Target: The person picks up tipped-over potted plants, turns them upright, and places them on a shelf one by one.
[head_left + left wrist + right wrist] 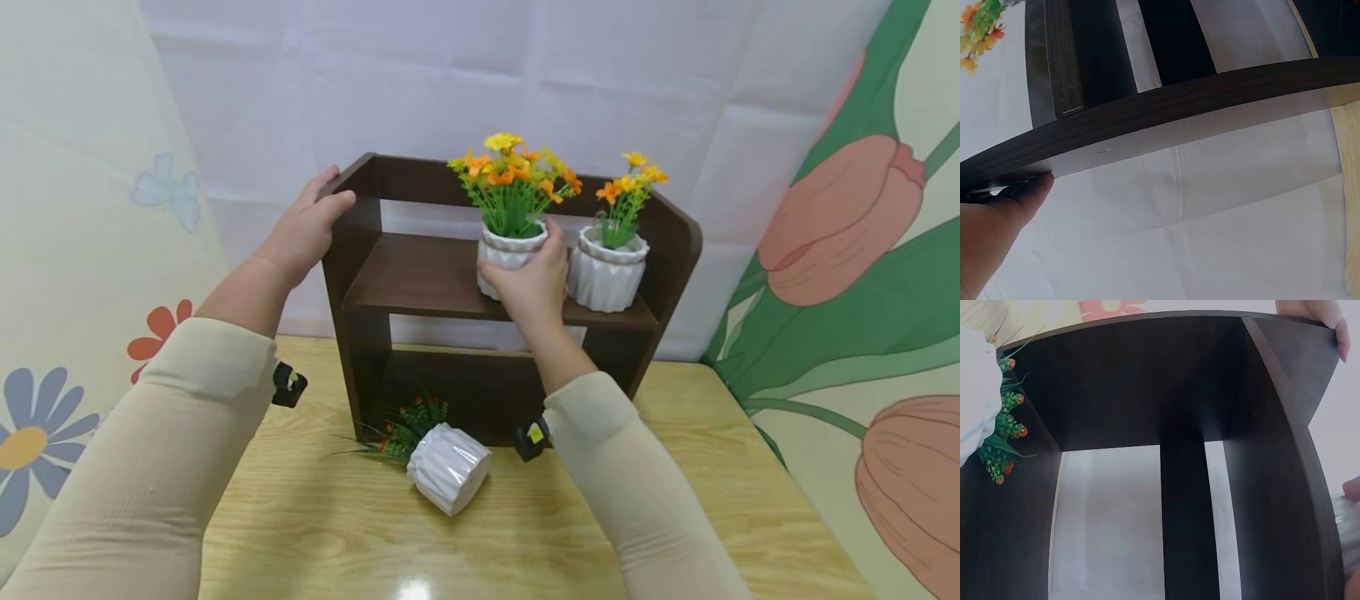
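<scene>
1. Nearest, a wood-grain table (pixel 315 517) carries a fallen white pot (pixel 448 468), which lies on its side at the foot of the shelf, well below and nearer than either hand. Its flat base faces right and near; dark green leaves and small red-orange blooms (pixel 411 425) point left and far.
2. The right hand (pixel 536 275) grips the middle pot (pixel 497 252), thumb across the near face and fingers round the right side. The pot is upright at the upper board; whether its base touches the board cannot be made out.
3. That pot is white, ribbed and glossy, with a wavy rim. Its full bunch of yellow and orange flowers (pixel 517 171) rises above the hand on thin green stems.
4. Just right of the right hand, the right pot (pixel 609 275) stands upright on the same board, also white and ribbed, with a smaller yellow and orange bunch.
5. The left hand (pixel 303 225) holds the top edge of the left side panel, its digits on both faces, left of all three pots.
6. The dark brown two-level shelf (pixel 412 271) stands on the table.
7. Farthest, a creased white cloth (pixel 465 75) hangs behind.
</scene>
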The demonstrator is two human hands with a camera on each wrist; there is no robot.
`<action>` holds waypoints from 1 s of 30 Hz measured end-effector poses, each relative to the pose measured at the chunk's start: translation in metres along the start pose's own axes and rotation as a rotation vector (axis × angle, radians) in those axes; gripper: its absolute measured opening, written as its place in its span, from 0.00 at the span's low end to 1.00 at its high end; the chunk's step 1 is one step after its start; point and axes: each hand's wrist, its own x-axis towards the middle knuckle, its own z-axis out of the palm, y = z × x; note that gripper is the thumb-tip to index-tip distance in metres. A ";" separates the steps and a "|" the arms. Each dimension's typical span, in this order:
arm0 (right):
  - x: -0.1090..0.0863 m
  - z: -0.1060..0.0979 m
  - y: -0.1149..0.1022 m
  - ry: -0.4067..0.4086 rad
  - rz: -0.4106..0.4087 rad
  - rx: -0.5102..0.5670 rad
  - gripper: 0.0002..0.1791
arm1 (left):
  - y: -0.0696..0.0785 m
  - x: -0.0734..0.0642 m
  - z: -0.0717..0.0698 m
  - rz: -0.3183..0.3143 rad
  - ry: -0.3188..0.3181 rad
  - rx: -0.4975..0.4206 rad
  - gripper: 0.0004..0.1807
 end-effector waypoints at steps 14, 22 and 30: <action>0.000 -0.001 0.001 0.004 -0.008 -0.006 0.57 | 0.004 0.000 0.000 -0.003 0.007 0.015 0.39; 0.001 -0.002 0.001 -0.026 0.015 0.010 0.58 | 0.003 0.002 -0.001 0.003 0.004 0.007 0.39; -0.001 -0.004 0.003 -0.066 0.049 0.001 0.61 | 0.002 -0.001 0.001 -0.014 0.016 0.017 0.38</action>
